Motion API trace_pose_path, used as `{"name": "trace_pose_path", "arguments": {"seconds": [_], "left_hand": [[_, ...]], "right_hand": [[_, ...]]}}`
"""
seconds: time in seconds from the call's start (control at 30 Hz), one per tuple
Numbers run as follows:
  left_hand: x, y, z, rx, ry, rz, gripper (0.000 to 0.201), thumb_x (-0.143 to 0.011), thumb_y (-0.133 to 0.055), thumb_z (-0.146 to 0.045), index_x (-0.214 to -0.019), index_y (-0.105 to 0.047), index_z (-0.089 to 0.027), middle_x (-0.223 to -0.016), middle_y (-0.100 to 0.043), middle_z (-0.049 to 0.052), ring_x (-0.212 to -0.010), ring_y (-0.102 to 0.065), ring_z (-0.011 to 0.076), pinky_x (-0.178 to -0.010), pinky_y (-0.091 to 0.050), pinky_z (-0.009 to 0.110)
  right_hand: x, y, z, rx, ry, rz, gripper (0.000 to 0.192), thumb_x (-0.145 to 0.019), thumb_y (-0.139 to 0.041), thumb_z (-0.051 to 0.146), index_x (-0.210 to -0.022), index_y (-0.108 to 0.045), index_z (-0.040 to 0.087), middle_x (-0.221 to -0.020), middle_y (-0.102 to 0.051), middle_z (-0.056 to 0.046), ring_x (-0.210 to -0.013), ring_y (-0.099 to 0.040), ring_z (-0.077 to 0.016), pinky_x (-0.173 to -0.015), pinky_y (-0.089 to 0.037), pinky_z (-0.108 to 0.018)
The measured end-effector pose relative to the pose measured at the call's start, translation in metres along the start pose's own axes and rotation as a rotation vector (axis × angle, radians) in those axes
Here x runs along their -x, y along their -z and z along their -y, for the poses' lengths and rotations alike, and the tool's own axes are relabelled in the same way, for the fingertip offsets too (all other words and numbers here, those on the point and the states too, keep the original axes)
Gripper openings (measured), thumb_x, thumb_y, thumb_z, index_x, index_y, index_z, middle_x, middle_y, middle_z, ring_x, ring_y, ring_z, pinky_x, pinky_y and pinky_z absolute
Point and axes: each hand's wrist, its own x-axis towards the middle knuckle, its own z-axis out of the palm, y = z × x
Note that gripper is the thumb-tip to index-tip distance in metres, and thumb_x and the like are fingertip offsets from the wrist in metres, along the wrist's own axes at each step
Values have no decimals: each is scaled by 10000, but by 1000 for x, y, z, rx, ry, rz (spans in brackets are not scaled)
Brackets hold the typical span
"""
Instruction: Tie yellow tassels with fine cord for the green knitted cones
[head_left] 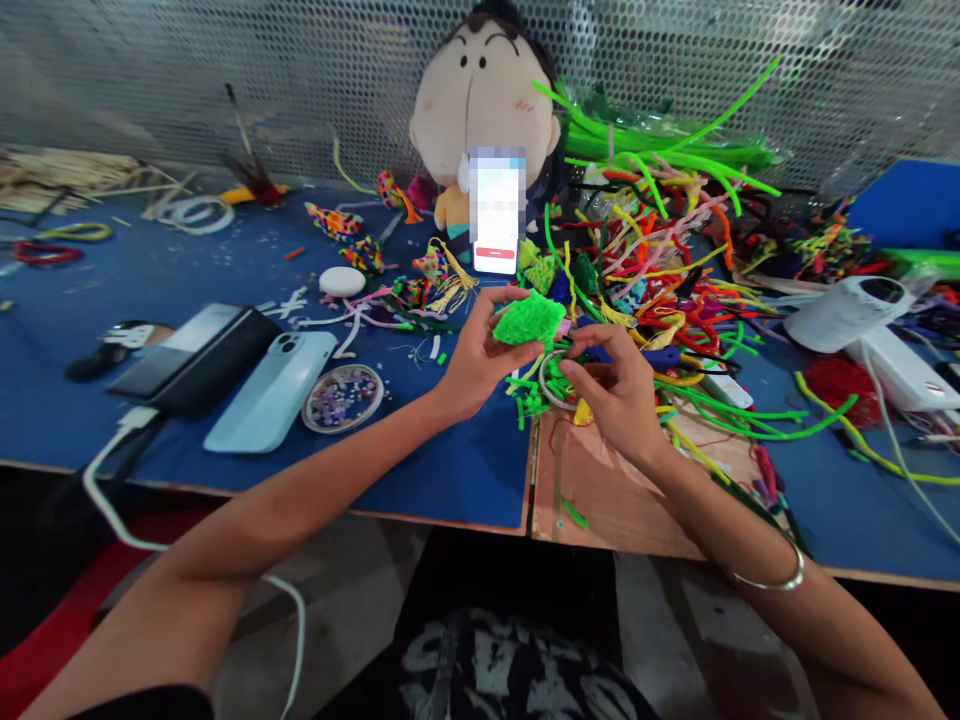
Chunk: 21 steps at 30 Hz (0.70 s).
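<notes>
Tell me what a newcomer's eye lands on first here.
First the bright green fuzzy piece, held at table centre by the left hand, with the right hand just below it at a small ring. Behind them a big plush doll sits against the mesh wall, and a tangled pile of coloured pipe cleaners spreads to its right.

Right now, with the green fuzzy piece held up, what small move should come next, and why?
Probably bring the right hand up to the green fuzzy piece. The left hand already pinches it, while the right hand's fingers work at a small ring just below.
</notes>
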Motion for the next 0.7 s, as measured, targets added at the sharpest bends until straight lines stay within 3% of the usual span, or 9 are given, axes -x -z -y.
{"name": "trace_pose_path", "arguments": {"seconds": [0.17,0.27,0.43,0.7], "left_hand": [[3,-3,-3,115,221,97,401,-766,-677,-414,-1089,-510,-246,-1030,-665,26,-939,-663,172,-788,-569,315],[5,-5,-3,121,265,111,365,-794,-626,-473,-1047,-591,-212,-984,-690,48,-950,-670,202,-782,-577,340],[5,-8,-3,227,284,105,405,-854,-504,-540,-981,-644,-182,-916,-719,79,-1018,-657,230,-846,-565,391],[0,-5,-7,262,318,17,313,-737,-683,-456,-830,-611,-166,-812,-702,27,-790,-702,180,-709,-592,324]], "right_hand": [[-1,-1,-2,55,9,43,203,-803,-632,258,-959,-509,217,-811,-484,24,-652,-488,-72,-505,-433,-173],[-2,-1,-2,50,-5,14,157,-801,-632,262,-859,-495,208,-776,-470,35,-600,-467,-57,-499,-433,-174],[-3,-1,-4,6,-25,-33,135,-816,-612,278,-881,-515,209,-759,-486,36,-522,-433,-44,-426,-382,-169],[-4,-1,-2,-46,-53,-5,129,-809,-602,279,-866,-516,202,-659,-506,59,-474,-428,-44,-415,-354,-180]]}}
